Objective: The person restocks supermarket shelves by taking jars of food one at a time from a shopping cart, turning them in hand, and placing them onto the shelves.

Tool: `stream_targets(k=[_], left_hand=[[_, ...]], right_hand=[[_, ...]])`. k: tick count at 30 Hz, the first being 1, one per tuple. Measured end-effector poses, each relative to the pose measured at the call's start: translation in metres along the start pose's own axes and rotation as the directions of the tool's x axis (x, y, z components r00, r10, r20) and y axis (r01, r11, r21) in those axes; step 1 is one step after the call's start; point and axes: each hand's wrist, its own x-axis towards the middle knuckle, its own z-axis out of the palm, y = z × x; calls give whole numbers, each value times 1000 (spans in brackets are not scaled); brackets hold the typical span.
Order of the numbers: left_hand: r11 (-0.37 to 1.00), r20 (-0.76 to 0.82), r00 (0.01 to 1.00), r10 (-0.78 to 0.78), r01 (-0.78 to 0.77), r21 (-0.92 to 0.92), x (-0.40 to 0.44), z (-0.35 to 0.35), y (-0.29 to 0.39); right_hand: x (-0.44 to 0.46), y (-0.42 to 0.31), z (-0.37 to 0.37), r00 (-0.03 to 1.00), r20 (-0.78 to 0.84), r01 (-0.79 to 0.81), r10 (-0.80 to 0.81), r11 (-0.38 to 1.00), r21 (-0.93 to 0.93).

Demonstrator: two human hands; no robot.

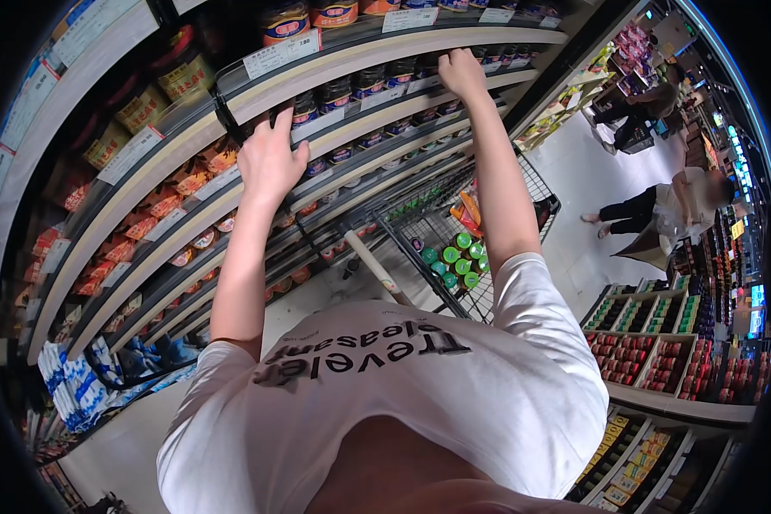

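My left hand (270,163) reaches to the shelf, fingers stretched out and thumb apart. Its fingertips go in beside dark-lidded jars (334,92) and are partly hidden behind the shelf's upper edge. Farther right, my right hand (463,74) is at the same row of jars, its fingers bent and closed. What those fingers hold, if anything, is hidden by the hand. Price labels (381,98) run along the shelf edge between the two hands.
Below my right arm stands a wire shopping cart (420,270) holding green-lidded tubs (463,257) and an orange packet (469,210). Large jars (184,79) fill the shelf at upper left. Two people are in the aisle at right, near stacked displays (647,368).
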Motion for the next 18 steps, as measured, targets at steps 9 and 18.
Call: stream_targets(k=[9,18], left_hand=[[1000,-45,999,24,-23,16,0,7,-4],[1000,-39,999,27,-27,4,0,4,-2]], right_hand=[[-2,-2,2,996,74,40,-42,998,38],[-4,8,15,995,22,98,-100,993,70]])
